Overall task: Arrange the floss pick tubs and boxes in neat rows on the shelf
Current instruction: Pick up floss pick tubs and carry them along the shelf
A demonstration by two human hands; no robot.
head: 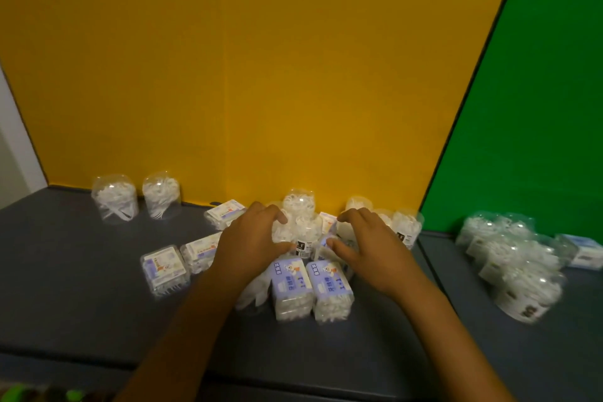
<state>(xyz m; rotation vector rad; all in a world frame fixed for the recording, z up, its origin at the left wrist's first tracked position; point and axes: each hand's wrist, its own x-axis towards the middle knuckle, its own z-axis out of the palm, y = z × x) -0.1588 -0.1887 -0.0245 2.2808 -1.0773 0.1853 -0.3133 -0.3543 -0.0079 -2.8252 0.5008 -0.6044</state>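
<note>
Floss tubs [301, 225] clustered mid-shelf by back edge, w/ boxes [311, 287]. Left hand [251, 238] & right hand [368, 243] curl round cluster, fingers spread. Risk: squeezing could topple tubs.

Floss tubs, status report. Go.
Left hand and right hand both over the middle cluster of tubs, fingers curled, grip unclear. Two tubs upright at back left. Flat boxes scattered left, unsorted. Nothing blocking.
</note>
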